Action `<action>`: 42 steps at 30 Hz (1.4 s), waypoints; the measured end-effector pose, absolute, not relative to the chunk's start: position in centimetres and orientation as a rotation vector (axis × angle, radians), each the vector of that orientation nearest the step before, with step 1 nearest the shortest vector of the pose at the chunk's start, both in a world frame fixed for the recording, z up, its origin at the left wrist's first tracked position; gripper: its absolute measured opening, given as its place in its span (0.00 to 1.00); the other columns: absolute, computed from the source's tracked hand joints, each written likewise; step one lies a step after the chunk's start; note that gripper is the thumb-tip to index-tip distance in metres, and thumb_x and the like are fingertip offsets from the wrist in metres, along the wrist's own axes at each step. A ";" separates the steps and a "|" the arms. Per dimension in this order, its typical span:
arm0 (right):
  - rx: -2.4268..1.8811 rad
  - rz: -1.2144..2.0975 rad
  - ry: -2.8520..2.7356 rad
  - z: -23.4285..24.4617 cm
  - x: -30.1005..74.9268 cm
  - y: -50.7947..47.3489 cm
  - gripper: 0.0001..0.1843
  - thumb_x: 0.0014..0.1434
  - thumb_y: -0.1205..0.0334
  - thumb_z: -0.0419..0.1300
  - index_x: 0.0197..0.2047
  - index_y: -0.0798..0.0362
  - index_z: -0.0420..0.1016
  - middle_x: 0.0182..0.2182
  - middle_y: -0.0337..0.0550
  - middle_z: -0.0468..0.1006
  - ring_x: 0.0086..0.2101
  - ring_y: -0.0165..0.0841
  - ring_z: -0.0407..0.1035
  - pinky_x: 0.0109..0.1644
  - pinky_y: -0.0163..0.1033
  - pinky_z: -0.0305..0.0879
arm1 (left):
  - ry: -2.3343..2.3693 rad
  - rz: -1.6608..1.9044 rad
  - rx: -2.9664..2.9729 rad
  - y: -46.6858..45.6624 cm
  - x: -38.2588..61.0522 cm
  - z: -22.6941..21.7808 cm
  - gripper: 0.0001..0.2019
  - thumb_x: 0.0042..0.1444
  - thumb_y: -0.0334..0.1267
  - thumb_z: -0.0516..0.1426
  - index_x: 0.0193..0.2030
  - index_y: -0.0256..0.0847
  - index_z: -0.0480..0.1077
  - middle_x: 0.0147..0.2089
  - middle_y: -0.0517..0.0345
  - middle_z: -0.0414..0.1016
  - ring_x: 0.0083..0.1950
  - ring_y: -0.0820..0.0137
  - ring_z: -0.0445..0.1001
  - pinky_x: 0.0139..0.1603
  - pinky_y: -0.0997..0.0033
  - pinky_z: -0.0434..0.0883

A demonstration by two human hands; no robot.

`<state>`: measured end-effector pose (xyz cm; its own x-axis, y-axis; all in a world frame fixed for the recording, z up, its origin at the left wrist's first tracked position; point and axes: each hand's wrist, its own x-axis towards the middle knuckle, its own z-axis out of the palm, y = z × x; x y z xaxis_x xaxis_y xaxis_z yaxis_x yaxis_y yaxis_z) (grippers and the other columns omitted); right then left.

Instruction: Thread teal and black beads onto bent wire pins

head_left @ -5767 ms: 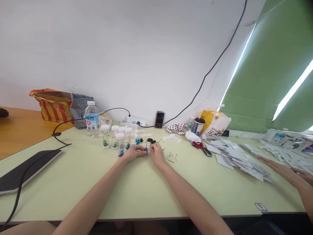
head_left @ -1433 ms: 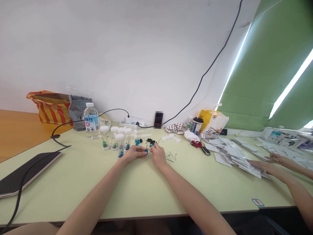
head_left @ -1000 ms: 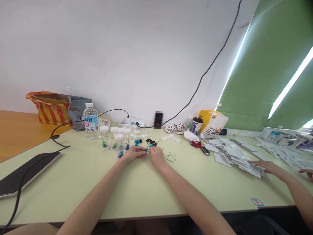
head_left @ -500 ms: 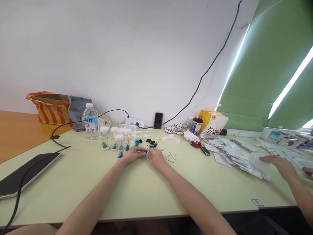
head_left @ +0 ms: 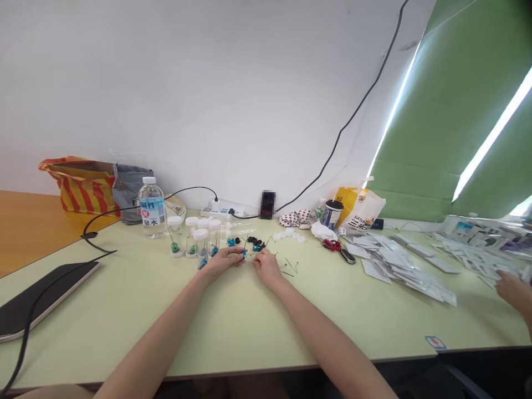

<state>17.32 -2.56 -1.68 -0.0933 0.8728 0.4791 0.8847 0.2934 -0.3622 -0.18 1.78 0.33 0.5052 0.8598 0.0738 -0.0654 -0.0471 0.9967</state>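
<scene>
Left hand (head_left: 223,262): pinched on a blue piece (head_left: 243,255), with a slim stem standing up at it.
Right hand (head_left: 268,268): set apart from the left, its fingertips apparently closed on a thin rod (head_left: 250,254).
Blue piece's place: between the hands, nearer the far edge of the table (head_left: 241,332).
Steadying: the piece is best kept still.
Rod alignment: best kept straight and guided lightly, since bending seems possible.

We look from up on the person's head, forward and a bit down. We see the left hand (head_left: 220,265) and right hand (head_left: 268,269) fairly near, over the table (head_left: 233,327), with the wall (head_left: 187,100) filling the top.
</scene>
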 end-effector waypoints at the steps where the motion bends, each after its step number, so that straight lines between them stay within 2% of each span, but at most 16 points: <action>1: -1.551 0.004 -1.953 -1.8 17.3 -2.5 0.07 0.53 0.68 0.53 0.28 0.53 0.72 0.32 0.41 0.68 0.32 0.30 0.64 0.38 0.35 0.55 | 0.747 0.876 1.423 1.7 -0.2 0.4 0.22 0.39 0.45 0.63 0.40 0.35 0.72 0.38 0.50 0.74 0.38 0.67 0.73 0.44 0.66 0.67; 8: -1.502 0.107 -1.903 -1.7 17.0 -2.8 0.07 0.51 0.69 0.55 0.32 0.52 0.72 0.33 0.40 0.68 0.31 0.29 0.64 0.40 0.36 0.57 | 0.736 0.896 1.395 1.9 0.1 0.3 0.16 0.40 0.43 0.63 0.35 0.35 0.71 0.31 0.56 0.71 0.32 0.72 0.71 0.37 0.70 0.68; 13: -1.557 0.066 -1.686 -1.0 18.7 -2.3 0.13 0.53 0.72 0.49 0.37 0.50 0.71 0.36 0.41 0.70 0.37 0.31 0.65 0.42 0.37 0.57 | 0.703 0.924 1.314 2.0 0.0 0.1 0.16 0.41 0.41 0.63 0.37 0.35 0.70 0.32 0.56 0.70 0.34 0.71 0.72 0.42 0.68 0.67; 18: -1.879 0.100 -1.450 -0.8 22.9 -1.4 0.18 0.47 0.78 0.49 0.36 0.50 0.72 0.38 0.41 0.71 0.38 0.32 0.65 0.40 0.37 0.55 | 0.711 0.935 1.243 1.8 0.0 0.2 0.14 0.45 0.40 0.61 0.37 0.35 0.70 0.34 0.54 0.71 0.35 0.70 0.73 0.43 0.66 0.69; 24: -2.004 0.197 -1.515 -0.5 25.1 -1.5 0.15 0.50 0.73 0.51 0.35 0.47 0.73 0.34 0.39 0.73 0.37 0.33 0.65 0.41 0.40 0.52 | 0.743 0.946 1.239 1.6 0.2 0.4 0.12 0.48 0.39 0.59 0.37 0.34 0.69 0.33 0.52 0.72 0.36 0.68 0.74 0.44 0.65 0.70; 32: -1.846 0.175 -1.724 -0.2 22.4 -1.7 0.13 0.52 0.67 0.54 0.41 0.46 0.71 0.43 0.42 0.69 0.43 0.35 0.61 0.43 0.40 0.50 | 0.745 0.953 1.254 1.9 0.2 0.2 0.13 0.45 0.39 0.61 0.36 0.34 0.69 0.30 0.53 0.73 0.35 0.68 0.75 0.45 0.64 0.70; 36: -1.887 0.194 -1.658 -0.2 21.7 -1.1 0.15 0.53 0.69 0.51 0.44 0.47 0.69 0.41 0.42 0.70 0.39 0.33 0.63 0.42 0.41 0.51 | 0.754 0.962 1.244 1.8 0.3 0.2 0.14 0.44 0.40 0.62 0.35 0.34 0.69 0.29 0.54 0.72 0.35 0.67 0.75 0.44 0.64 0.70; 42: -1.893 0.047 -1.809 0.4 20.3 0.5 0.14 0.51 0.70 0.55 0.40 0.45 0.71 0.40 0.43 0.70 0.45 0.39 0.60 0.45 0.47 0.47 | 0.724 0.950 1.243 1.9 0.2 0.1 0.16 0.41 0.41 0.64 0.34 0.34 0.69 0.30 0.53 0.72 0.35 0.66 0.75 0.42 0.64 0.70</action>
